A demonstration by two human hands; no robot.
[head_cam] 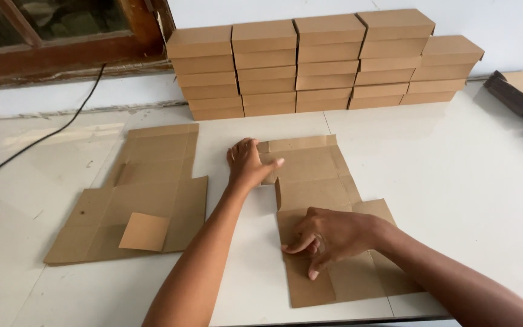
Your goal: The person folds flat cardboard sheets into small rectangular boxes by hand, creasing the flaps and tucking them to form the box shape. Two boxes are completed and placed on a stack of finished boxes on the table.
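I observe the left hand (246,163) spread open, fingers pressing the upper left flap of a flat die-cut cardboard box blank (319,181) at centre, gripping nothing, while the right hand (328,236), fingers loosely curled, presses fingertips down on the blank's lower panel at 5 o'clock. At 9 o'clock lies a second flat cardboard blank (152,181) with a small square cardboard piece (145,232) on it; at 12 o'clock stand stacked folded cardboard boxes (322,60) against the wall, a black cable (49,134) at 10 o'clock, all on the white table (455,181).
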